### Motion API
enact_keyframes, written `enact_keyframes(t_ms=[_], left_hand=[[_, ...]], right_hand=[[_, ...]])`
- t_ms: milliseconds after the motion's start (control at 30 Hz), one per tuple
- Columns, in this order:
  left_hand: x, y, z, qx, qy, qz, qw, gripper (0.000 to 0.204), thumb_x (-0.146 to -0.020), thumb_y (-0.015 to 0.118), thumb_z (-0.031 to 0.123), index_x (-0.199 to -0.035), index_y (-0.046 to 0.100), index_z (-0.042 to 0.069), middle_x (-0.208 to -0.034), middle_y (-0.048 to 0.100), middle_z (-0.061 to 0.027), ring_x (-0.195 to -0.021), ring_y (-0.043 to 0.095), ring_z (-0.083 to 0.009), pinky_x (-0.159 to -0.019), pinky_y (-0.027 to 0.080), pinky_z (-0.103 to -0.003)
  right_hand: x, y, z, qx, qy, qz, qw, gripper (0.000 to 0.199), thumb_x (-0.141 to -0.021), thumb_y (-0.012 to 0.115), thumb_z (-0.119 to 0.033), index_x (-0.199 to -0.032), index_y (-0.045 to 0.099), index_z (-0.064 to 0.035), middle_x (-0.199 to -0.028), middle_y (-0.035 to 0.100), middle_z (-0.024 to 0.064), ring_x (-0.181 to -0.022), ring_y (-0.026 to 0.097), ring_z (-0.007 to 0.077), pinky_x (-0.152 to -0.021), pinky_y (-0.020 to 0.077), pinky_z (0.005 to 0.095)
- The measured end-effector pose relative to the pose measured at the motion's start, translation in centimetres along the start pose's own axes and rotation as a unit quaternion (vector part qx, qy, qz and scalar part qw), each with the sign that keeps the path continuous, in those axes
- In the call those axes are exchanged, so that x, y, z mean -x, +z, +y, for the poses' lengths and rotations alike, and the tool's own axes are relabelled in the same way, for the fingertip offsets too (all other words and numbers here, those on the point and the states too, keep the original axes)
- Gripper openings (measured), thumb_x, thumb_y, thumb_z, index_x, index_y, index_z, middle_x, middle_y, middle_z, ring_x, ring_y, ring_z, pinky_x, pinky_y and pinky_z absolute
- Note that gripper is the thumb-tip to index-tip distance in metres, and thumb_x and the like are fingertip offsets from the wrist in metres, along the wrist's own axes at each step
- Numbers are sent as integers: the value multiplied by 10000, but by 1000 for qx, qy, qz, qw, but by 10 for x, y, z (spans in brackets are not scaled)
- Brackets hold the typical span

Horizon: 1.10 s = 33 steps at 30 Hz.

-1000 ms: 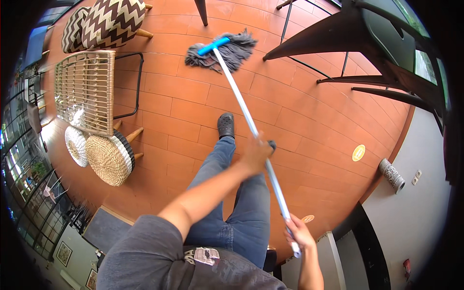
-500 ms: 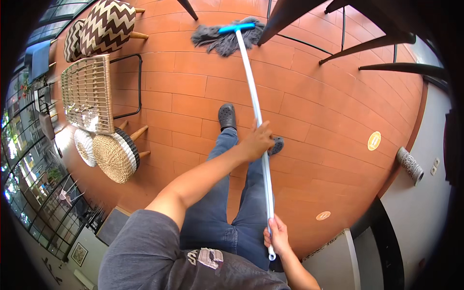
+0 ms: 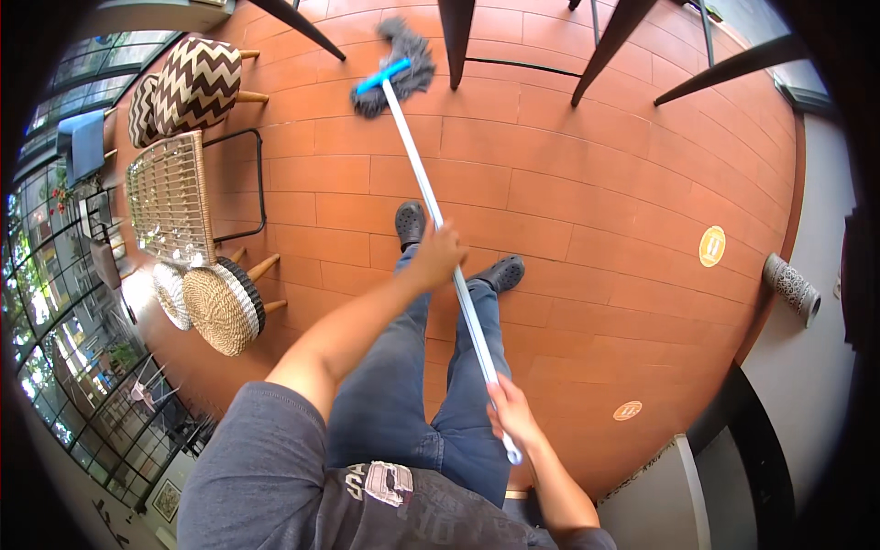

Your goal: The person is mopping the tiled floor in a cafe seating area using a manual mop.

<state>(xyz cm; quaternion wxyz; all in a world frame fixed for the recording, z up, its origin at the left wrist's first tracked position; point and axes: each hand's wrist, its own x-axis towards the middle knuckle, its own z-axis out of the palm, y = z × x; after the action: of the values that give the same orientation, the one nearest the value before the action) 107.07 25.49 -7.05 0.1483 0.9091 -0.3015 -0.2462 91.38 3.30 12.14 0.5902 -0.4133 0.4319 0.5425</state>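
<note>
Once the grey string mop point(image 3: 417, 66) had swung left off the dark furniture leg point(image 3: 456, 41), baring tile there, it lay between two such legs on the terracotta-tiled floor point(image 3: 596, 202), left hand point(image 3: 440, 257) wrapped around mid-shaft, right hand point(image 3: 513, 412) curled near the shaft's lower end.

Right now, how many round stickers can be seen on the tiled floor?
2. One yellow sticker lies toward the right, near the patterned cylinder; one orange sticker lies lower in the picture, closer to the right hand. More may be hidden from this view.
</note>
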Motion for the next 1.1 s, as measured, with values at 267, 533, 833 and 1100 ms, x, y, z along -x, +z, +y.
enact_keyframes(t_ms=[267, 533, 833, 1100], left_hand=[[67, -15, 135, 108, 22, -105, 988, 214, -749, 719, 342, -794, 652, 143, -759, 606, -58, -947, 562, -294, -1036, 258, -647], [38, -15, -48, -38, -147, -62, 986, 73, -729, 680, 152, -796, 660, 173, -888, 575, -47, -996, 542, -256, -972, 344, -499], [22, 29, 26, 12, -64, -83, 994, 150, -690, 694, 141, -802, 699, 240, -918, 605, -1, -1066, 508, -251, -966, 310, -634], [15, 21, 202, 186, 79, -82, 976, 126, -809, 556, 114, -882, 656, 137, -1033, 574, -81, -1176, 448, -357, -1013, 172, -777]], right_hand=[[118, -86, 71, 132, 0, 5, 991, 356, -999, 474, -253, -1305, 536, -80, -600, 454, -22, -505, 462, 64, -458, 391, 235], [-15, 17, -42, 158, -99, -62, 980, 298, -1003, 420, -226, -1240, 519, -76, -573, 471, 24, -392, 429, 112, -357, 352, 294], [35, -43, -2, 117, -14, -2, 993, 361, -1015, 446, -230, -1347, 480, -94, -546, 402, -38, -391, 377, 65, -344, 304, 236], [173, -113, 77, 48, 66, 95, 992, 364, -1009, 457, -241, -1346, 481, -105, -560, 444, 6, -376, 400, 90, -327, 347, 239]])
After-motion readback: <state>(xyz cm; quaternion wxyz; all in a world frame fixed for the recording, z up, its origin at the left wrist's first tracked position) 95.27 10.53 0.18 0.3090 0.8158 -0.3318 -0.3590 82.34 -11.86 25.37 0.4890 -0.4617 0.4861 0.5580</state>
